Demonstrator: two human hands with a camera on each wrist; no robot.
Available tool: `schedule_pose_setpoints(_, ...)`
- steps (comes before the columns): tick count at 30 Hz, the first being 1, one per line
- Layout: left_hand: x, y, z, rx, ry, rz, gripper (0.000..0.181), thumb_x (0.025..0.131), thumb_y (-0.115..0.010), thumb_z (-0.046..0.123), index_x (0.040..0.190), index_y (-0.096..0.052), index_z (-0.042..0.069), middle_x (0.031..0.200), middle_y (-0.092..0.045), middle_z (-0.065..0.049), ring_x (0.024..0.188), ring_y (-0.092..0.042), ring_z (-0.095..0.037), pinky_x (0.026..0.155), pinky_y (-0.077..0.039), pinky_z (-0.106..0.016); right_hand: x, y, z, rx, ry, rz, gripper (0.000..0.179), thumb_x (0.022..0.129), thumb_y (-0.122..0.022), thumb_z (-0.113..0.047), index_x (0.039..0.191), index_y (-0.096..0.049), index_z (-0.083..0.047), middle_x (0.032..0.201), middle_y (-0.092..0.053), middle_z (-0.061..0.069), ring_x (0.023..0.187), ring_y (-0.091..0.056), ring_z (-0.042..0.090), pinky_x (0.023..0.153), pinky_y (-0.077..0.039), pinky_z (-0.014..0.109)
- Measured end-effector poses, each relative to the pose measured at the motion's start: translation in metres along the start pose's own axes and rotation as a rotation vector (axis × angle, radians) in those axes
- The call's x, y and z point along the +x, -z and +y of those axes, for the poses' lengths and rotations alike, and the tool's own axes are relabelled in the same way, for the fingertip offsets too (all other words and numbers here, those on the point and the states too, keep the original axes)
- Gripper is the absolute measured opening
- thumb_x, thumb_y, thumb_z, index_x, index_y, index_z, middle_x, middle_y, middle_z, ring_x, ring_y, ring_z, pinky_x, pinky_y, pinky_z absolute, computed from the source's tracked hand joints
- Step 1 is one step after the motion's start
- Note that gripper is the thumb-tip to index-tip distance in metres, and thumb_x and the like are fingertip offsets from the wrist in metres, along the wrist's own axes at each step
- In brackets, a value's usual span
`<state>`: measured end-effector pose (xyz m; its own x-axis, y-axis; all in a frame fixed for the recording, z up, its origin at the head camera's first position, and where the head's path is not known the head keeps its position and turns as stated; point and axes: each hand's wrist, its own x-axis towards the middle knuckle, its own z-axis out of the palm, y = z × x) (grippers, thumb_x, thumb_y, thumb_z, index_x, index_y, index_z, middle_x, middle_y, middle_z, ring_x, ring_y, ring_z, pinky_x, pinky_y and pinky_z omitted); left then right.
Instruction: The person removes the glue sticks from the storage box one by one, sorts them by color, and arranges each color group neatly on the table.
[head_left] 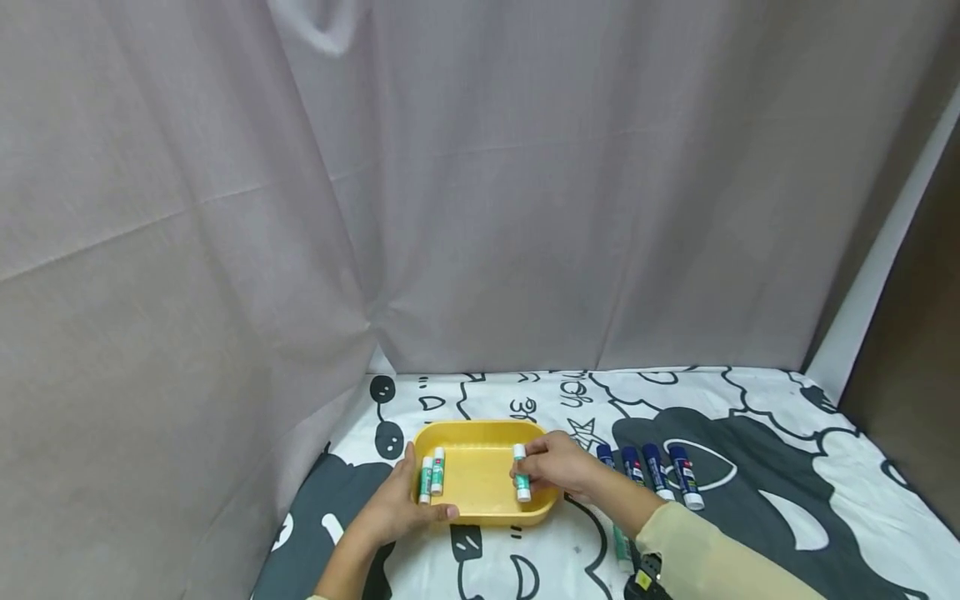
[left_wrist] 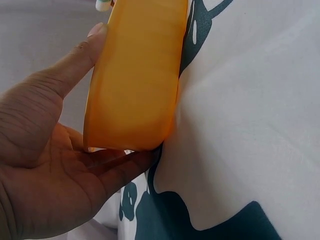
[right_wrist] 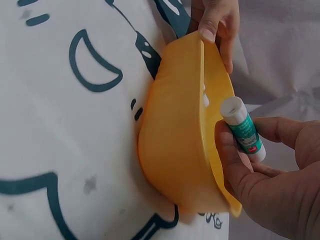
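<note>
A yellow tray point(head_left: 480, 510) lies on the patterned cloth. My left hand point(head_left: 397, 502) grips its near left corner, thumb on the front rim and fingers along the left side; the left wrist view shows that hand point(left_wrist: 60, 165) around the tray's end wall point(left_wrist: 137, 80). Between thumb and fingers, my right hand point(head_left: 558, 463) pinches a white and green glue stick point(head_left: 521, 473) over the tray's right part. In the right wrist view this glue stick point(right_wrist: 243, 129) is tilted beside the rim. Two similar glue sticks point(head_left: 438, 472) lie side by side at the tray's left end.
Several dark blue glue sticks point(head_left: 684, 477) lie in a row right of the tray, partly behind the right forearm. A green glue stick point(head_left: 622, 548) shows near the right sleeve. A grey curtain point(head_left: 495, 208) hangs behind the cloth, and a brown panel point(head_left: 915, 333) stands at right.
</note>
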<state>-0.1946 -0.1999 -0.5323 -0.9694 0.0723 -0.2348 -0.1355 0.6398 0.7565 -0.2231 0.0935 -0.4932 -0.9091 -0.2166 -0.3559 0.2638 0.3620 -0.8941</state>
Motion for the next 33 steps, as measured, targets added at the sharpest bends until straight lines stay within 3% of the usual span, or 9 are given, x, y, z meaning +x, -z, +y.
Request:
schedule_pose_setpoints(11, 0.000, 0.001, 0.001, -0.010, 0.006, -0.003, 0.152, 0.071, -0.106, 0.042, 0.177, -0.006, 0.003, 0.179, -0.026, -0.032, 0.161, -0.036, -0.053, 0.131, -0.029, -0.074, -0.012, 0.032, 0.007, 0.024, 0.007, -0.023, 0.038, 0.104, -0.073, -0.006, 0.136, -0.065, 0.014, 0.110, -0.083, 0.016, 0.092, -0.080, 0.021, 0.084, -0.071, 0.039)
schedule_pose_setpoints(20, -0.001, 0.001, -0.001, -0.009, -0.040, 0.001, 0.150, 0.072, -0.106, 0.039, 0.177, -0.005, 0.000, 0.177, -0.026, -0.037, 0.161, -0.036, -0.055, 0.132, -0.030, -0.072, -0.029, 0.053, 0.012, -0.020, 0.002, -0.014, 0.029, 0.104, -0.074, -0.010, 0.125, -0.072, 0.010, 0.106, -0.083, 0.014, 0.088, -0.078, 0.017, 0.085, -0.071, 0.040)
schedule_pose_setpoints(26, 0.000, 0.002, 0.000, 0.000, -0.028, 0.001, 0.151, 0.072, -0.106, 0.041, 0.177, -0.005, 0.001, 0.177, -0.026, -0.036, 0.159, -0.038, -0.054, 0.131, -0.031, -0.074, -0.038, 0.065, 0.017, -0.016, -0.050, 0.022, 0.029, 0.104, -0.074, -0.008, 0.125, -0.068, 0.011, 0.107, -0.083, 0.014, 0.089, -0.077, 0.017, 0.084, -0.070, 0.040)
schedule_pose_setpoints(33, 0.000, -0.001, -0.002, 0.014, -0.005, -0.001, 0.151, 0.070, -0.106, 0.043, 0.177, -0.007, 0.002, 0.177, -0.027, -0.035, 0.160, -0.036, -0.056, 0.130, -0.031, -0.074, -0.049, 0.079, 0.036, -0.040, -0.076, 0.032, 0.023, 0.103, -0.074, -0.007, 0.119, -0.074, 0.010, 0.106, -0.084, 0.015, 0.087, -0.076, 0.016, 0.082, -0.070, 0.039)
